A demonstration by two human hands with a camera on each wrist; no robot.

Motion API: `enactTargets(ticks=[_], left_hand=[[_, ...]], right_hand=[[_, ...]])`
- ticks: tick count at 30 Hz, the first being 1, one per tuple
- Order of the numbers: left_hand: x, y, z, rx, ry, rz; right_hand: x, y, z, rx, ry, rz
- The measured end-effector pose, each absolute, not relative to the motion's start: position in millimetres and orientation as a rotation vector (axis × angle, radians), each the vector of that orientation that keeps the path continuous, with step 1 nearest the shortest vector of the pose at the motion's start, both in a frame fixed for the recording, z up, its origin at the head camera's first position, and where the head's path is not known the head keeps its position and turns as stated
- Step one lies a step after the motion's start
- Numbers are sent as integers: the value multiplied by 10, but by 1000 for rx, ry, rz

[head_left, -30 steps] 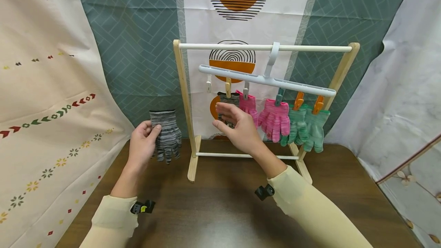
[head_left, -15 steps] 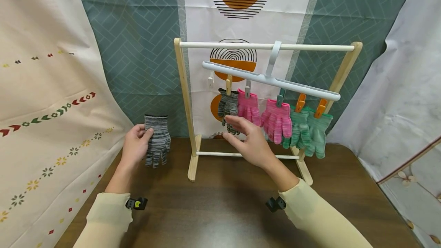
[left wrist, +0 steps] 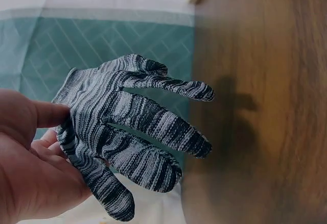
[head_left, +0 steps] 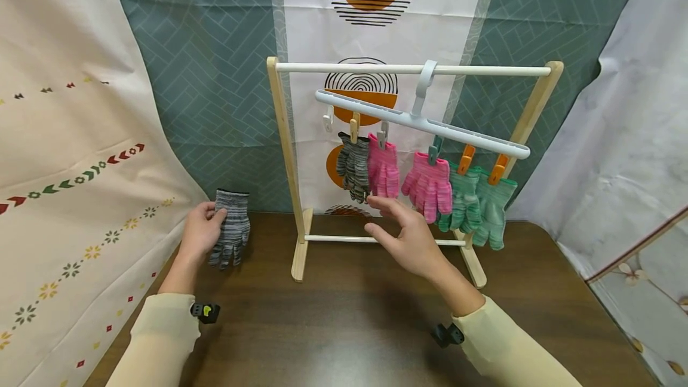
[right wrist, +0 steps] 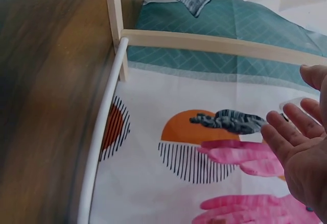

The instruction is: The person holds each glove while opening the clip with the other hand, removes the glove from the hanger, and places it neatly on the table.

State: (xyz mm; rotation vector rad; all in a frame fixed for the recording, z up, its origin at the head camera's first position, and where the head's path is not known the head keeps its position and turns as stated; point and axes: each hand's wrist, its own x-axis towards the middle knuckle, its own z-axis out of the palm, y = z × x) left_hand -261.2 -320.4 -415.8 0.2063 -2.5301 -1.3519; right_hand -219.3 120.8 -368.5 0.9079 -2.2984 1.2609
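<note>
My left hand (head_left: 201,232) pinches a grey-and-black striped knit glove (head_left: 231,229) by its cuff edge, left of the rack. In the left wrist view the glove (left wrist: 122,117) hangs with its fingers spread apart, thumb laid over the cuff side. My right hand (head_left: 405,235) is held in front of the rack with fingers extended, nothing in it. Above it, a second striped glove (head_left: 355,166) hangs from a beige clip (head_left: 355,127). Pink gloves (head_left: 427,187) and green gloves (head_left: 493,211) hang further right on the white hanger (head_left: 419,124). A white clip (head_left: 328,118) at the hanger's left end holds nothing.
A wooden rack (head_left: 285,142) with a white top rod (head_left: 355,68) carries the hanger, which tilts down to the right. It stands on a brown table (head_left: 322,321). Patterned cloths (head_left: 209,76) hang behind and at both sides.
My left hand has moved left and down with the striped glove. The right hand has drawn back right and down from the hanging striped glove, which now shows more fully.
</note>
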Motion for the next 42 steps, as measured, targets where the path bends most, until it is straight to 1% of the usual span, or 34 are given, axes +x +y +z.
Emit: enactTargets(ticks=[15, 21, 35, 42], left_hand=[[-2763, -3425, -4517, 239, -2683, -1275], [-2772, -3486, -4659, 273, -2741, -1184], [-2763, -3535, -4829, 220, -2864, -1061], [-2760, -3526, -4817, 216, -2918, -945]], right_hand=[[-2043, 1409, -3827, 861, -2328, 1212], [-2026, 1465, -3853, 836, -2332, 1200], [-2043, 1535, -3809, 814, -2296, 1206], [-2063, 1527, -3816, 827, -2293, 1204]])
